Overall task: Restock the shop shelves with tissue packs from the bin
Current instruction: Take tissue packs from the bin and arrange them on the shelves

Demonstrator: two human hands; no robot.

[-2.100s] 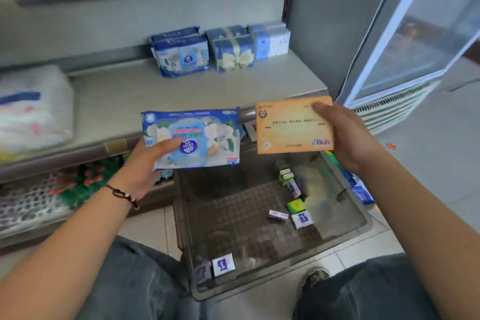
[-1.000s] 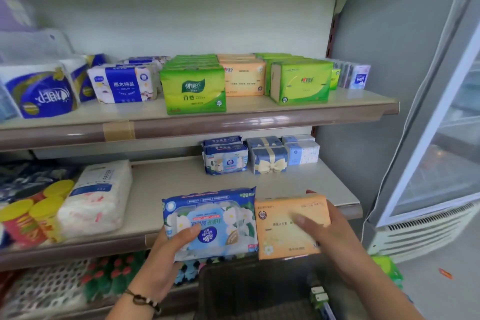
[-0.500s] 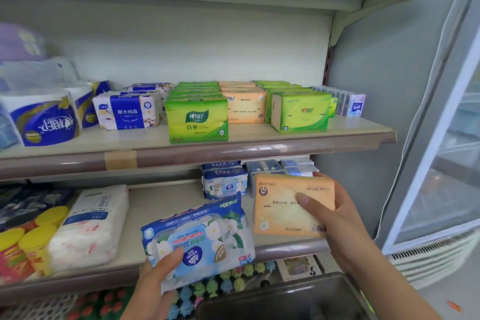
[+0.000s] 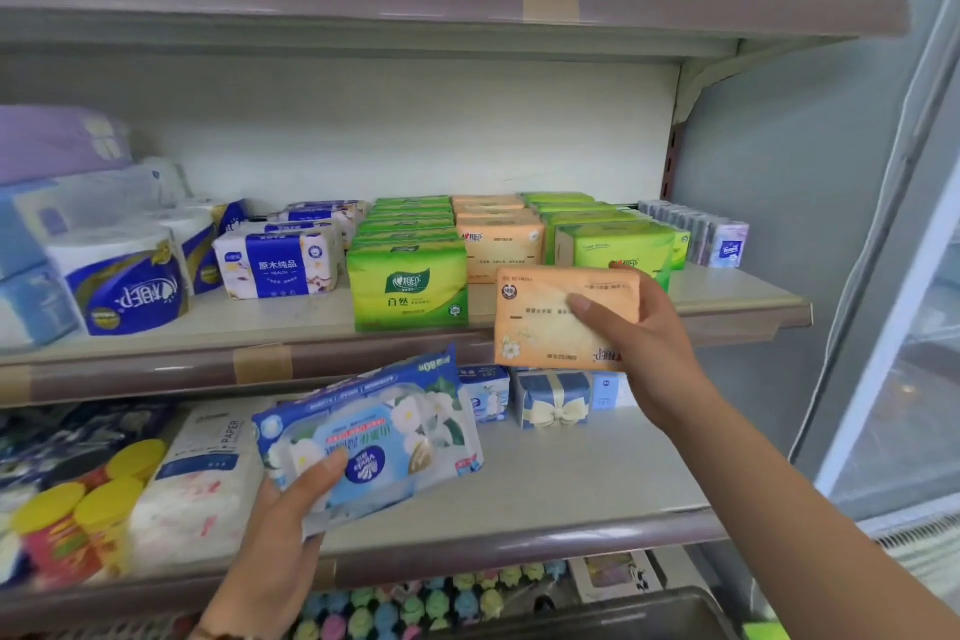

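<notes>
Shop shelving fills the view, and your right hand (image 4: 649,343) pinches the orange tissue pack (image 4: 558,320), thumb across its face, just in front of the middle shelf (image 4: 727,299) where the matching orange row (image 4: 498,244) sits between green packs (image 4: 408,286). Lift it clear of the shelf lip and slide it squarely in front of that row. Meanwhile your left hand (image 4: 291,525) grips the blue floral pack (image 4: 369,437) over the lower shelf (image 4: 571,478), so keep that steady.

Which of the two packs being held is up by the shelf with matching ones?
The orange pack in the right hand; orange packs stand just behind it. The blue flowered pack is lower.
</notes>
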